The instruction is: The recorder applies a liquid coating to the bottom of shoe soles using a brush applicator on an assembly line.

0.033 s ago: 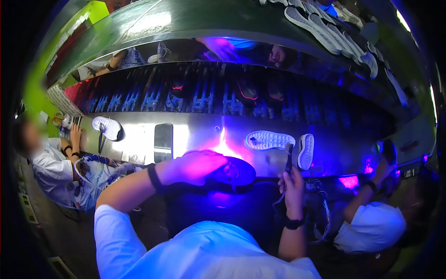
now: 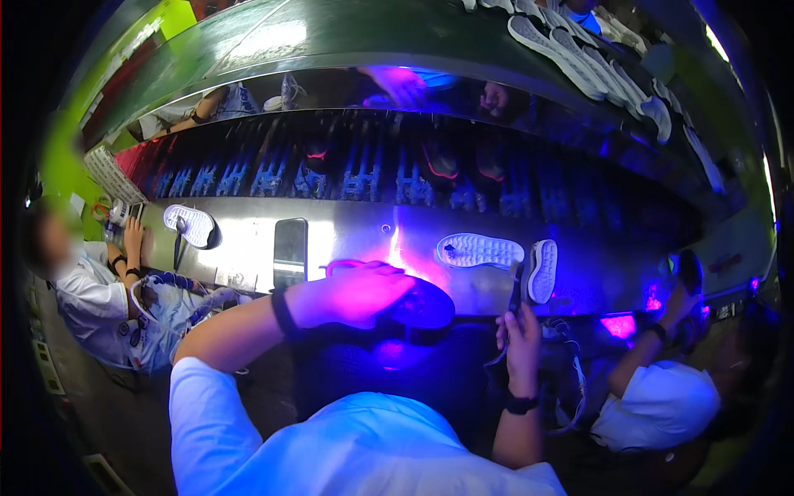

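Under violet light, my left hand (image 2: 356,293) is wrapped over a dark shoe (image 2: 428,307) at the near edge of the metal bench. The shoe lies sideways, and a pinkish rim of it shows past my knuckles. Its near side is too dark to make out. My right hand (image 2: 521,337) is closed on the handle of a brush (image 2: 517,285), which points up, bristle end away from me. Just beyond the brush lies a white shoe sole (image 2: 484,250), its hollow side up. Another white sole (image 2: 542,271) lies to the right of it.
A black phone (image 2: 290,248) lies on the bench (image 2: 347,223). Another sole with a brush (image 2: 190,226) is farther left. Behind runs a dark slatted conveyor (image 2: 364,157), with a green shelf (image 2: 356,41) above bearing several soles (image 2: 571,62). Co-workers sit left (image 2: 99,289) and right (image 2: 662,401).
My left hand has slid slightly right over the shoe, and the shoe's pinkish rim now shows left of the knuckles. My right hand, with the brush, has barely moved.
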Demonstrator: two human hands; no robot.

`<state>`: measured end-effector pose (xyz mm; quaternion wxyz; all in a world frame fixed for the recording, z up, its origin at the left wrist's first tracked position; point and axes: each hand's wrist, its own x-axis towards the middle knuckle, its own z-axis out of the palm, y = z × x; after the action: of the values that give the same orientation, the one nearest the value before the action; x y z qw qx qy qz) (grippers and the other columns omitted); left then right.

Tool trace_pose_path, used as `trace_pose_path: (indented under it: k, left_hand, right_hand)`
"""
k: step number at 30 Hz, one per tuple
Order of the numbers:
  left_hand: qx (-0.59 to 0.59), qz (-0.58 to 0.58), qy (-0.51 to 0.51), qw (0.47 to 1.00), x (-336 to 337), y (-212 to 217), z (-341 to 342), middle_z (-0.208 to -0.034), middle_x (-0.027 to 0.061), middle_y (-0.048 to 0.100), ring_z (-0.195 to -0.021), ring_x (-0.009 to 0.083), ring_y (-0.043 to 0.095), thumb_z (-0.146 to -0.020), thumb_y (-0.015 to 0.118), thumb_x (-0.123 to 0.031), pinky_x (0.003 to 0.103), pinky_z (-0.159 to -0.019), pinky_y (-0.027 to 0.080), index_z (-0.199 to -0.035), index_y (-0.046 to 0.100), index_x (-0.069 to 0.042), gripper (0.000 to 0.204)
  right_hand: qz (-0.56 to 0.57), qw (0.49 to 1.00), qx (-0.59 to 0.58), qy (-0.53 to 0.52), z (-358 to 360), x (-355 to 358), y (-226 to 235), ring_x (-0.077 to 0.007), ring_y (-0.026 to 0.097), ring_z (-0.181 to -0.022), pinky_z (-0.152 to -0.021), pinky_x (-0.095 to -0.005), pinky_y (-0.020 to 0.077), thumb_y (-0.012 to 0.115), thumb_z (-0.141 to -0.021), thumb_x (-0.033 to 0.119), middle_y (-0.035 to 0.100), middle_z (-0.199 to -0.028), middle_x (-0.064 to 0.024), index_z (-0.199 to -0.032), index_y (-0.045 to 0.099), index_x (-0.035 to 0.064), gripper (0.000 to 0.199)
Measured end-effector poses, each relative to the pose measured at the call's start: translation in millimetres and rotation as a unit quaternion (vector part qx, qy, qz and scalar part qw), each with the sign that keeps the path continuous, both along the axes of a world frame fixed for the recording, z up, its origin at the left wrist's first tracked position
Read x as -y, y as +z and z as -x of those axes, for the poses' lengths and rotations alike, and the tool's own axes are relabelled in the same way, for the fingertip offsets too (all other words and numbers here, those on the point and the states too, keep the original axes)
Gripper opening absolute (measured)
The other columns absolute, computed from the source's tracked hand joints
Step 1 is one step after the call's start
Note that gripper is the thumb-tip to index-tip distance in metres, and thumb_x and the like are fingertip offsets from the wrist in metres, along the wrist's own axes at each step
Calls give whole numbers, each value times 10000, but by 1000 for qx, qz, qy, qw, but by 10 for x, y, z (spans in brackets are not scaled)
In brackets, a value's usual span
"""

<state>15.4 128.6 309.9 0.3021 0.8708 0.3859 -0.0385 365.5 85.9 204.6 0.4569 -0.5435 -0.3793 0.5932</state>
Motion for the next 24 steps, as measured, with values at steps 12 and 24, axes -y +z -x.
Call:
trace_pose_path:
  k: [12,24]
  left_hand:
    - [-41,-320,2,946,12,-116,-468,-1187,196,646,-1094,377,651,-742,785,-326,487,-923,507,-1400,517,-11,777]
    - [221,-292,282,887,1280,-226,-47,-1506,262,473,-1430,418,440,-737,874,-477,587,-1192,293,-1495,382,8,1026]
  right_hand:
    - [-66,993,95,-26,8,476,403,-30,495,-638,-578,-199,403,631,-1022,165,693,-885,-8,-1365,597,38,367]
    - [-139,973,165,85,512,83,395,-198,706,-983,-899,-339,539,747,-922,90,750,-1086,-133,-1209,701,-44,320]
